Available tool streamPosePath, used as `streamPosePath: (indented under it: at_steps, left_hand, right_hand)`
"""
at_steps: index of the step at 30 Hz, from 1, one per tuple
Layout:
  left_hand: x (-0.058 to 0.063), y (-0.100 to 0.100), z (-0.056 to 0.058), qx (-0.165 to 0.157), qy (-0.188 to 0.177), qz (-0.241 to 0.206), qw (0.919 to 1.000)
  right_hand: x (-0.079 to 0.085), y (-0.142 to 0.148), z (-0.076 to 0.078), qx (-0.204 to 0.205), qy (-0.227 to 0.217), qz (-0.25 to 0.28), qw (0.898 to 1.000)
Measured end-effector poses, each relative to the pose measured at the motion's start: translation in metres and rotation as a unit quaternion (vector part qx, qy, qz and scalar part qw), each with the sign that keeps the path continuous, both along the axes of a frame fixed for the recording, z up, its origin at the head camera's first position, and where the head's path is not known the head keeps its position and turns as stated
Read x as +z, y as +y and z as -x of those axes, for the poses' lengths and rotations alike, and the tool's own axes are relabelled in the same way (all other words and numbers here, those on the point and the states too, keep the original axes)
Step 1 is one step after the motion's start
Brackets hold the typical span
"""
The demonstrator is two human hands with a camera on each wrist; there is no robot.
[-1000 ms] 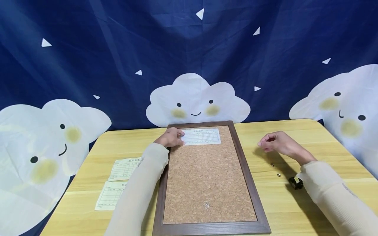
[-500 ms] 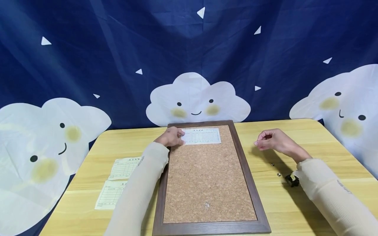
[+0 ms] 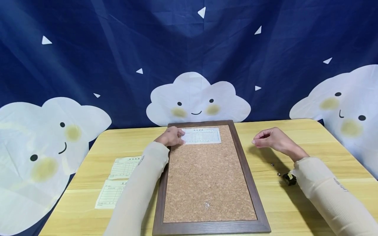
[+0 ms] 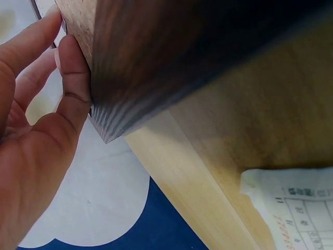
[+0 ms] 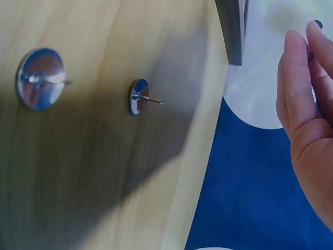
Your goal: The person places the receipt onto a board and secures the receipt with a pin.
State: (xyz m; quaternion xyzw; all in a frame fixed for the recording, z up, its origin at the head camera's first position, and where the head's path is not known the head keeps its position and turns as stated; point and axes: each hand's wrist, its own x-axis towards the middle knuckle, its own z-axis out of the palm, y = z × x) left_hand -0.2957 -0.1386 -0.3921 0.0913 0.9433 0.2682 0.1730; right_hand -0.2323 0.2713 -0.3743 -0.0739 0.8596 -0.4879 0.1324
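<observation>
A printed paper slip (image 3: 203,136) lies across the top of a corkboard (image 3: 206,180) with a brown wooden frame. My left hand (image 3: 172,136) reaches over the frame's left side, its thumb and a finger spread apart and pressing the slip's left end. In the left wrist view the thumb runs along the frame edge. Right of the board, my right hand (image 3: 273,141) is raised above the table, thumb and fingertips pinched together. Between them in the right wrist view shows a small dark tack-like piece (image 5: 310,55), mostly hidden by the fingers.
Two metal thumbtacks, a nearer one (image 5: 41,96) and a farther one (image 5: 139,96), lie on the table under the right forearm. Left of the board are two more slips, an upper (image 3: 122,167) and a lower (image 3: 107,195), partly behind the left sleeve. A patterned blue curtain (image 3: 127,98) hangs behind.
The right hand has drifted slightly left and up, closer to the board, with its pinch unchanged. The left hand and slip stay in place.
</observation>
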Motion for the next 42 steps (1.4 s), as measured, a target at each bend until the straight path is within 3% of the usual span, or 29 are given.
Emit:
streamPosePath:
  at_steps: [8,13,24,42]
  left_hand:
    - [0.0,0.0,0.0,-0.006,0.003,-0.004,1.0]
    - [0.0,0.0,-0.001,0.001,-0.002,-0.009,1.0]
    - [0.0,0.001,-0.001,0.013,-0.009,-0.005,0.9999]
    - [0.001,0.001,-0.002,0.004,-0.002,-0.002,1.0]
  right_hand:
    - [0.0,-0.001,0.002,0.006,0.038,-0.062,0.997]
    - [0.002,-0.003,0.003,0.012,0.035,-0.064,0.997]
    - [0.006,-0.01,0.006,0.008,0.004,0.052,0.999]
    - [0.009,-0.021,0.012,-0.008,-0.016,0.124,0.992]
